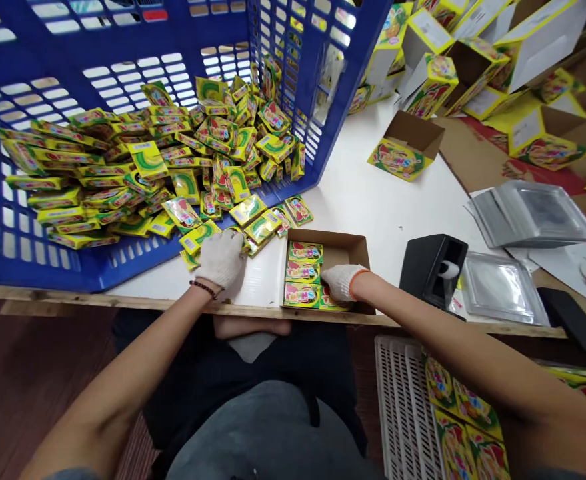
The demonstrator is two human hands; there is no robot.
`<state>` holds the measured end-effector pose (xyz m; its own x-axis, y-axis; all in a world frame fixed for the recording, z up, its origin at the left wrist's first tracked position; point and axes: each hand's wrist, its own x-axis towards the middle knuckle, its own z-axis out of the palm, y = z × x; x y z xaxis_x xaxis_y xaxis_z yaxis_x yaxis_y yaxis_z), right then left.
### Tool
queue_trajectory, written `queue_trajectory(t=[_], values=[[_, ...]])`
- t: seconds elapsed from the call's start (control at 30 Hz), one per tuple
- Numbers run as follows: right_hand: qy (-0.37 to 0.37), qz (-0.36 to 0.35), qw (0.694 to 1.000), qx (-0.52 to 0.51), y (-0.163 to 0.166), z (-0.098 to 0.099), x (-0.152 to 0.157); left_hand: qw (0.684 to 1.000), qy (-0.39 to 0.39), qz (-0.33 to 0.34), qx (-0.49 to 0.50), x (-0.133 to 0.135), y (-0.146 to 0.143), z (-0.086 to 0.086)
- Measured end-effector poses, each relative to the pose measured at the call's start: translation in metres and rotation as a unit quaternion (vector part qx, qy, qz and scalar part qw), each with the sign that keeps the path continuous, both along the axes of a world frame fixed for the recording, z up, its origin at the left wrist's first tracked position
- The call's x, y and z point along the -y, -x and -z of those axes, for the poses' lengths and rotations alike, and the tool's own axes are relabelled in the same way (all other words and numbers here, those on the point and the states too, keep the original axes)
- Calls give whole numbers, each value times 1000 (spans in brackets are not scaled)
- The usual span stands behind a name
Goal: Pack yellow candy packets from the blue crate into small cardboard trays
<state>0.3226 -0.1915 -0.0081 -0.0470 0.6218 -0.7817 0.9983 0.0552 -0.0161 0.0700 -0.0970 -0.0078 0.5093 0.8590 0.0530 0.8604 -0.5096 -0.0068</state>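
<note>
My left hand (221, 259), in a white glove, is closed over the small yellow-green packets (200, 237) lying at the basket's front edge; its fingertips are partly hidden among them. My right hand (343, 280), gloved too, reaches into an open brown cardboard box (357, 250) near the table edge. Its curled fingers are at a packet (331, 301) in the box's near part, which they partly cover. Beside them, a column of "TWINS" packets (303, 271) fills the box's left side. More loose packets (265, 225) lie between the left hand and the box.
A blue plastic basket (183, 30), tipped toward me, spills a large heap of packets. An open display box (403, 157) stands behind. On the right are a black tape dispenser (425, 270), clear plastic covers (537, 213) and a dark phone-like object (575, 320). Below stands a white crate (405, 400).
</note>
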Motion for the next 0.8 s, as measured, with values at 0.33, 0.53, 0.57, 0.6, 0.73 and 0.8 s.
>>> queue_trajectory(t=[0.33,0.53,0.57,0.6,0.73,0.8], values=[[-259,102,854,-440,-8,-63,-31,854,-124,399,309,51,-6,-17],[-109,21,968,-225,-36,-89,-26,900,-68,277,329,64,-55,-12],[-111,24,982,-154,-37,-88,-23,910,-39,275,308,71,-60,-12],[-113,23,989,-88,-37,-84,-19,919,0,290,268,79,-65,-12],[-95,0,993,67,-21,-56,-12,926,133,351,25,109,-78,-10],[-88,-9,992,92,-13,-41,-13,926,152,343,-43,115,-79,-8]])
